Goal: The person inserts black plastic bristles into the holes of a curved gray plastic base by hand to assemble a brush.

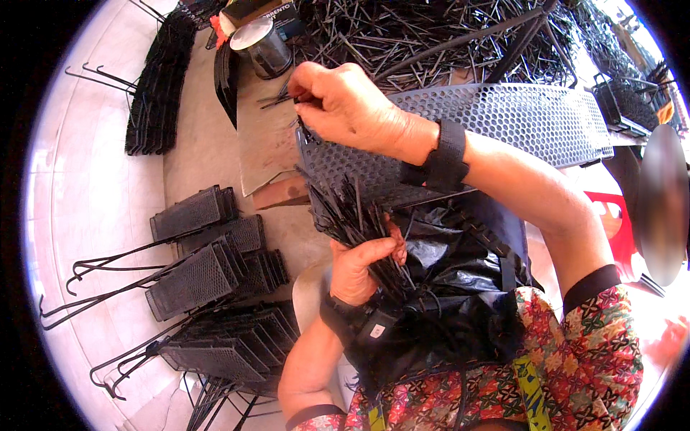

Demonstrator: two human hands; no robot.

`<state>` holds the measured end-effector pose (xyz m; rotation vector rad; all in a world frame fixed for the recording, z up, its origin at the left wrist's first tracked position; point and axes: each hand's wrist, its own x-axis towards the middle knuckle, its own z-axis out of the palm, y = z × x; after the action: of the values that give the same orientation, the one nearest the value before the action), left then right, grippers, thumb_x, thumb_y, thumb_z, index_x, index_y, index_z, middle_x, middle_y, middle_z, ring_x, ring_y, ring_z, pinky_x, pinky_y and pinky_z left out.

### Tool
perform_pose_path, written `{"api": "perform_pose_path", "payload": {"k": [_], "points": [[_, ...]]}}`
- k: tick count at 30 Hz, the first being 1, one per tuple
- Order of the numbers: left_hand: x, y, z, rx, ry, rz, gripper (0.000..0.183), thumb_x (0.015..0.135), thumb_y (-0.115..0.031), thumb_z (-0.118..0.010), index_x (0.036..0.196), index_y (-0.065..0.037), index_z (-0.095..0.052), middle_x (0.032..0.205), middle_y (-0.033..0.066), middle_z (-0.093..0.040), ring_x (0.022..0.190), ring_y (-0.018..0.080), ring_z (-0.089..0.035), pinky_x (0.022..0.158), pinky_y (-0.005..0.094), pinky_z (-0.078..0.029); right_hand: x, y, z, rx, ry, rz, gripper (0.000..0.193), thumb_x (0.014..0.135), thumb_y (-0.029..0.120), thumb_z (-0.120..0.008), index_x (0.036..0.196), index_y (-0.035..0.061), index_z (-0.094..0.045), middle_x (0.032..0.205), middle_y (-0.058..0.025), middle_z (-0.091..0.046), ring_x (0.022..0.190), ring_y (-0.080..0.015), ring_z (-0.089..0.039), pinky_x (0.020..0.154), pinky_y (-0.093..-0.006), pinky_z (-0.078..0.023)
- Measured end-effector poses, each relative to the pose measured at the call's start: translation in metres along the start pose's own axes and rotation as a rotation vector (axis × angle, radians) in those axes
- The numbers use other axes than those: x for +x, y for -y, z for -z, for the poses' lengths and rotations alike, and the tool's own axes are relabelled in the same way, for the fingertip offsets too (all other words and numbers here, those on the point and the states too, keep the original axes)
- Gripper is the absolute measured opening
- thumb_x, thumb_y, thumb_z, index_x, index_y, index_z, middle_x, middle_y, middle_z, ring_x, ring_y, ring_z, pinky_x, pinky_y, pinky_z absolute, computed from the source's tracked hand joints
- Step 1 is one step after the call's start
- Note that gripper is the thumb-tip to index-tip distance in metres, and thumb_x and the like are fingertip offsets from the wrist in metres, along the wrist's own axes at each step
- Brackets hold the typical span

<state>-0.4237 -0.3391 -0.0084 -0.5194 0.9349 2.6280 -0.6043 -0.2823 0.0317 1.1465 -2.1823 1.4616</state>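
Note:
My left hand [357, 269] is closed around a bundle of thin black strips [350, 210], which fan out upward above a shiny black apron [445, 302] on my lap. Higher up, my right hand [345, 104] has its fingers curled into a pinch at the left end of a grey perforated metal panel [503, 118]. Dark slivers show beside these fingertips, but I cannot tell what is between them. Black straps circle both wrists.
Loose black strips [374, 39] lie heaped behind the panel. A clear lidded jar [262, 49] stands at the far left. Stacked black mesh baskets with long hooked handles [194, 280] cover the floor on the left. Another person [661, 208] is at the right edge.

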Motion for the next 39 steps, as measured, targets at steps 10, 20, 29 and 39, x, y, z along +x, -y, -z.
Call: {"api": "perform_pose_path", "payload": {"k": [10,20,29,39], "points": [[0.002,0.003,0.002,-0.005,0.025,0.018,0.037,0.065,-0.003,-0.059,0.101,-0.005,-0.049,0.076,0.0106,-0.052,0.063,0.0217,-0.048,0.057,0.0365,-0.04,0.0,-0.004,-0.005,-0.403,0.261,0.408,0.011,0.064,0.01,-0.059,0.065,0.0018,-0.053,0.061,-0.0148,-0.052,0.059,-0.034,-0.055,0.053,-0.0391,-0.045],[0.003,0.002,-0.001,0.007,0.034,0.009,0.035,0.064,0.0,-0.061,0.098,-0.005,-0.051,0.075,0.0099,-0.053,0.062,0.0217,-0.049,0.055,0.0351,-0.041,-0.019,0.018,0.028,0.319,0.604,-0.396,0.023,0.071,0.016,-0.067,0.075,-0.0052,-0.06,0.059,-0.008,-0.058,0.056,-0.0101,-0.051,0.051,-0.0269,-0.042],[0.001,-0.001,-0.006,0.102,-0.044,-0.044,0.034,0.062,0.002,-0.062,0.095,-0.002,-0.052,0.072,0.0101,-0.055,0.059,0.0214,-0.051,0.052,0.0337,-0.043,-0.011,0.021,0.043,0.245,0.24,-0.404,0.017,0.068,0.013,-0.06,0.067,-0.0037,-0.059,0.055,-0.0134,-0.056,0.05,-0.0152,-0.054,0.048,-0.0303,-0.044],[0.002,-0.002,-0.009,0.128,-0.068,-0.045,0.036,0.06,0.001,-0.062,0.093,-0.001,-0.052,0.071,0.0109,-0.055,0.058,0.0216,-0.052,0.052,0.0342,-0.044,-0.004,-0.004,0.013,-0.095,-0.111,-0.057,0.011,0.078,0.01,-0.06,0.079,-0.0003,-0.056,0.059,-0.0135,-0.055,0.048,-0.0222,-0.054,0.047,-0.0286,-0.042]]}}
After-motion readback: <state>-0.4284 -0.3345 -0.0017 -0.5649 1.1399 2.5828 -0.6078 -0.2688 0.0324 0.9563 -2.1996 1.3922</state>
